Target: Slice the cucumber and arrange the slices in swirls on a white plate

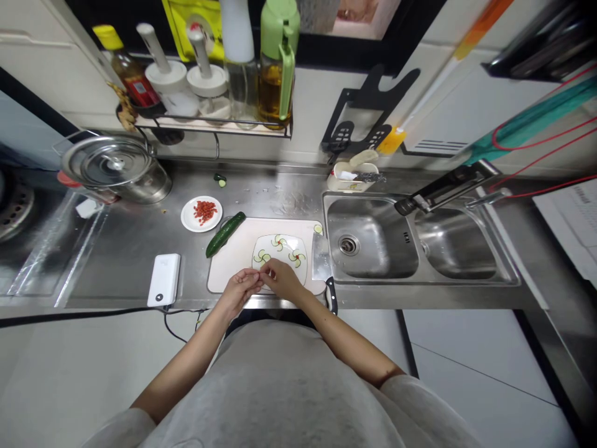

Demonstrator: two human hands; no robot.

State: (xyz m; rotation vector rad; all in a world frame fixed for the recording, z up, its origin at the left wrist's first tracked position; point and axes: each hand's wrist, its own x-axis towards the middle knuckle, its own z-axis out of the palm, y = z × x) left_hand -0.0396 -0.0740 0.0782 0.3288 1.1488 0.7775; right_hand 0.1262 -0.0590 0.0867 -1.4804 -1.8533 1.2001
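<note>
My left hand [241, 289] and my right hand [282, 280] meet over the near left edge of a white square plate [285, 241]. Both have their fingers pinched together; whatever sits between the fingertips is too small to make out. On the plate, thin cucumber slices [278, 242] form several swirls with red centres. The plate rests on a pale cutting board [233, 264]. A cucumber [226, 234] lies across the board's left edge. At the right edge are a kitchen knife [321, 258] and a cucumber round [318, 229]. Small red pieces [204, 211] fill a round white plate [187, 218].
A white power bank [164, 280] with a cable lies left at the counter's front edge. A lidded steel pot [116, 171] stands behind it. The double sink [373, 239] is on the right. A bottle rack [214, 124] hangs above; a cucumber end [221, 180] lies near the wall.
</note>
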